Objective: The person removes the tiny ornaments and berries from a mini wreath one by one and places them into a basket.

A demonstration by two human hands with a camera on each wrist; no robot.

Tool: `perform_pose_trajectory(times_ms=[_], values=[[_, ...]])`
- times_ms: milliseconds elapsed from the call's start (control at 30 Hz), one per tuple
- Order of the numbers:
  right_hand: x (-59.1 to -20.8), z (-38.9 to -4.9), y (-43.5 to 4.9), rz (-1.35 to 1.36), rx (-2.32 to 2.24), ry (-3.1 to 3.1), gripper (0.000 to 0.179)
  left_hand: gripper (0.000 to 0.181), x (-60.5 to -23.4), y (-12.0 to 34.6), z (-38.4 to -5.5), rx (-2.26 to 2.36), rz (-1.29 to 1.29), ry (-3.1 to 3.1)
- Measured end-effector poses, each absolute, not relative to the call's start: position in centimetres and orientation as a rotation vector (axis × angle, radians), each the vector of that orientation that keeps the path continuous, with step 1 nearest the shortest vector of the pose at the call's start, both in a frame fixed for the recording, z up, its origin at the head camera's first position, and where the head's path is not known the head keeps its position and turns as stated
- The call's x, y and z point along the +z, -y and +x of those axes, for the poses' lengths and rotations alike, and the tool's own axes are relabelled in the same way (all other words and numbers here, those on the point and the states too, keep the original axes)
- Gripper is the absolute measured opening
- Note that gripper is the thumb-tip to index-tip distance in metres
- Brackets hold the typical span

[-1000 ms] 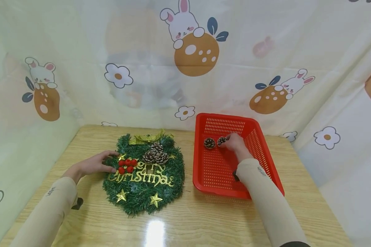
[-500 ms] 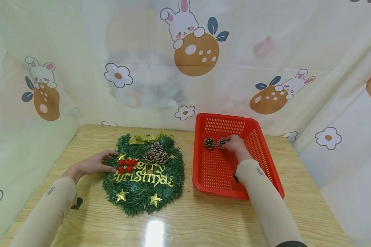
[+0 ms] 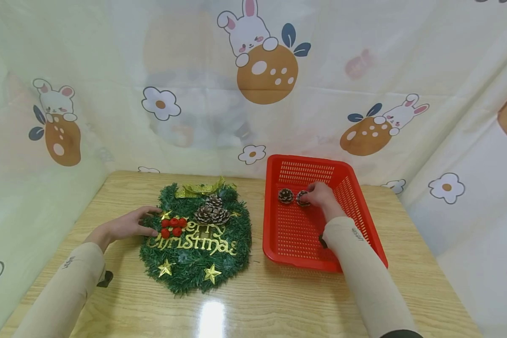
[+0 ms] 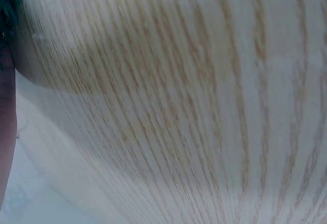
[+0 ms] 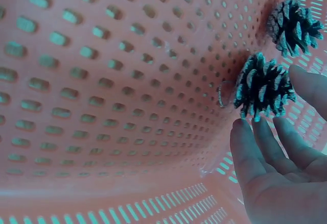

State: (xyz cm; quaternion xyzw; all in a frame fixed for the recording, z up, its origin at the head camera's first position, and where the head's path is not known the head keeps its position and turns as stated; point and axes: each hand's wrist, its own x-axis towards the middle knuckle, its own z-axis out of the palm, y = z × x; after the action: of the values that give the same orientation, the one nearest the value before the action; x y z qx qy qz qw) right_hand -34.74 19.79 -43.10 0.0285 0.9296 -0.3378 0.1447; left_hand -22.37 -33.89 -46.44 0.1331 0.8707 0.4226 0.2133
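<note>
My left hand (image 3: 128, 224) rests at the left edge of a green Christmas wreath (image 3: 232, 263), thumb and fingers spread beside its red berries (image 3: 175, 225). In the left wrist view only a strip of this hand (image 4: 6, 127) shows. My right hand (image 3: 321, 195) is inside a red plastic basket (image 3: 272, 225), around a pine cone (image 5: 261, 89) on the basket floor. Its thumb and fingertips stand close to that cone's sides, with slight gaps visible in the right wrist view. A second pine cone (image 3: 285, 195) lies just left of it.
The wreath carries gold lettering (image 3: 194, 242), gold stars (image 3: 211, 273), a cluster of pine cones (image 3: 213, 213) and a gold ribbon (image 3: 198, 189). Wreath and basket lie apart on a wooden table (image 3: 253, 300). A printed curtain (image 3: 203, 131) hangs behind.
The pine cone under my right hand has come down slightly and sits flatter on the basket floor, and the fingers have eased off it. My left hand has not moved.
</note>
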Motion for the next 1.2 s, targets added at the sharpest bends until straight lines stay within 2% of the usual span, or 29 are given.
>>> perform_pose_trajectory(times_ms=[600, 1200], values=[[-39.0, -33.4, -18.4, 0.132, -1.262, -2.684, 0.061, 0.073, -46.9, 34.0, -22.6, 1.162, 0.392, -2.433], [-35.2, -27.9, -11.3, -0.183, -1.496, -2.706, 0.06, 0.073, -47.0, 34.2, -22.6, 1.173, 0.391, -2.431]])
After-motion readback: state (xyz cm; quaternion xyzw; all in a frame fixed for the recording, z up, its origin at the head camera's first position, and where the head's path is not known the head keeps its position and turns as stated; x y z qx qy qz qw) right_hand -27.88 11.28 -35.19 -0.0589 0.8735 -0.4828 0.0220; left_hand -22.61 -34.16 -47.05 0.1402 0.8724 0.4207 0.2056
